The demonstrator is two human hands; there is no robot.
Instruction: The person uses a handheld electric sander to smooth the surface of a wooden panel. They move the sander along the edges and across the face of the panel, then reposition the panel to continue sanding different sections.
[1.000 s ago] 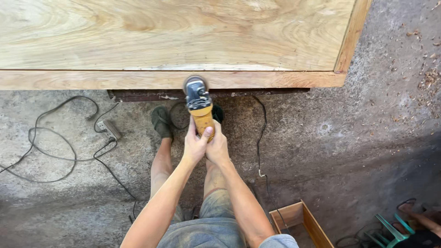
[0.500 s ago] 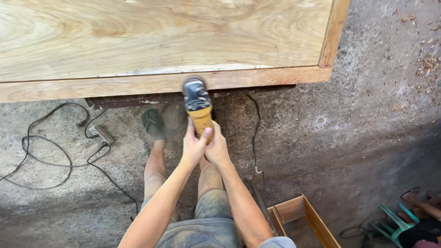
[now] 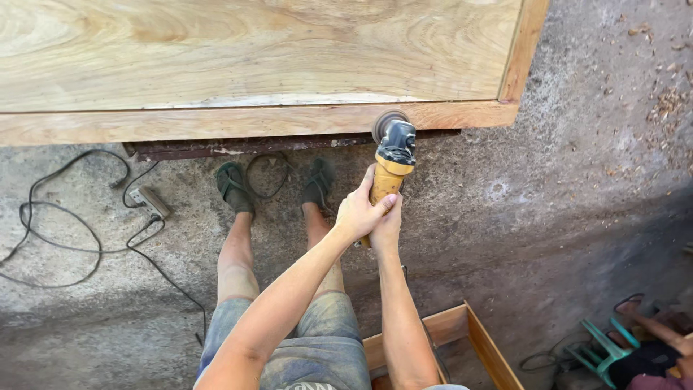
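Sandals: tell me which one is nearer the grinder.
The sandal on the right of the picture, worn on the foot closer to the yellow grinder; the other sandal lies further left, near the power strip.

A yellow-and-black angle grinder (image 3: 390,162) points toward twelve o'clock, its round disc touching the near edge of the plywood panel (image 3: 253,119).

Rough grey concrete floor (image 3: 563,217) dusted with wood shavings, black cables (image 3: 65,238) looped at left beside a power strip (image 3: 150,202), open wooden box (image 3: 476,347) at bottom, green plastic chair (image 3: 599,350) in right corner, daylight with soft shade
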